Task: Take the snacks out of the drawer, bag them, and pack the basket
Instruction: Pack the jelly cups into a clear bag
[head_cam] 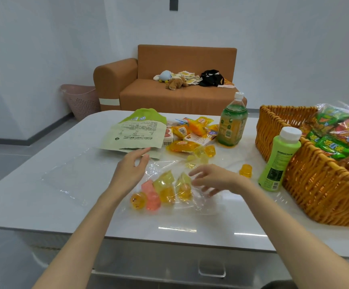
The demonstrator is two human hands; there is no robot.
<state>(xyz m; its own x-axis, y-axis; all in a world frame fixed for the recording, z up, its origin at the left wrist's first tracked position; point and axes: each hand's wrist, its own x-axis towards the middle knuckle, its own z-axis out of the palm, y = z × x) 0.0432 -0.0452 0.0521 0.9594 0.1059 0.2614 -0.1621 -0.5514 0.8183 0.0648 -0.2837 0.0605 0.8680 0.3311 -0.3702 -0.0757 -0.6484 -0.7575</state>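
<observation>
Jellies (162, 191) lie between left grip (130, 170) and right grip (215, 180).

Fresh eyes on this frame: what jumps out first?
The big wicker basket at the table's right edge stands out, with a bag of bright green and red snack packets inside. At centre, the left hand and right hand hover with spread fingers over a clear bag of jelly cups. A light green bottle stands against the basket.
</observation>
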